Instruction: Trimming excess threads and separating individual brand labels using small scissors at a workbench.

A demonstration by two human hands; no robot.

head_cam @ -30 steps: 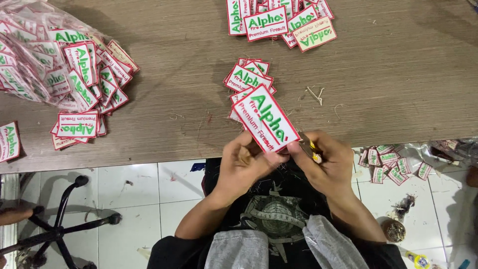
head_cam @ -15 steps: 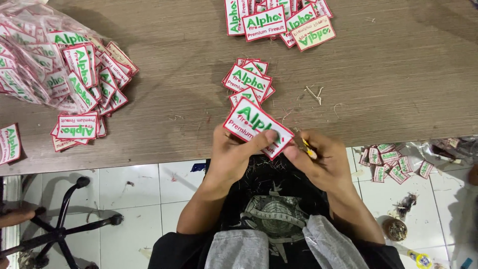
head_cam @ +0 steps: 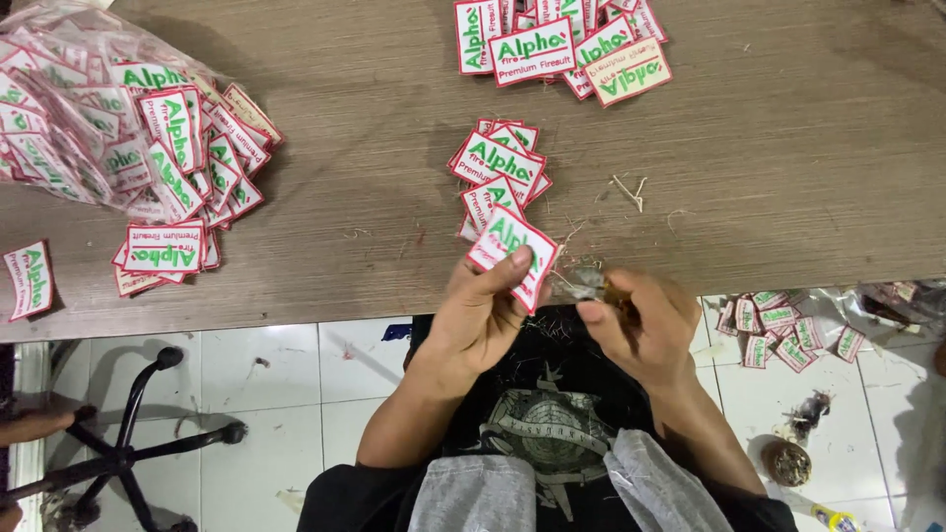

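My left hand (head_cam: pixel 483 315) pinches a white embroidered patch (head_cam: pixel 508 246) with a red border and green lettering, held tilted just over the table's near edge. My right hand (head_cam: pixel 641 325) is closed around a small metal thread snipper (head_cam: pixel 591 286), whose tip sits at the patch's right edge. A small stack of the same patches (head_cam: pixel 498 167) lies on the wooden table (head_cam: pixel 788 177) directly beyond my hands.
A clear plastic bag spilling patches (head_cam: pixel 108 138) lies at the left, with a loose patch (head_cam: pixel 28 279) near the edge. More patches (head_cam: pixel 562 44) are piled at the top. Thread scraps (head_cam: pixel 628 190) dot the table. Patches (head_cam: pixel 778 325) lie on the floor; a chair base (head_cam: pixel 128 453) stands lower left.
The patch in my left hand has turned and come down closer to the table edge. My right hand has brought the snipper in to its right edge.
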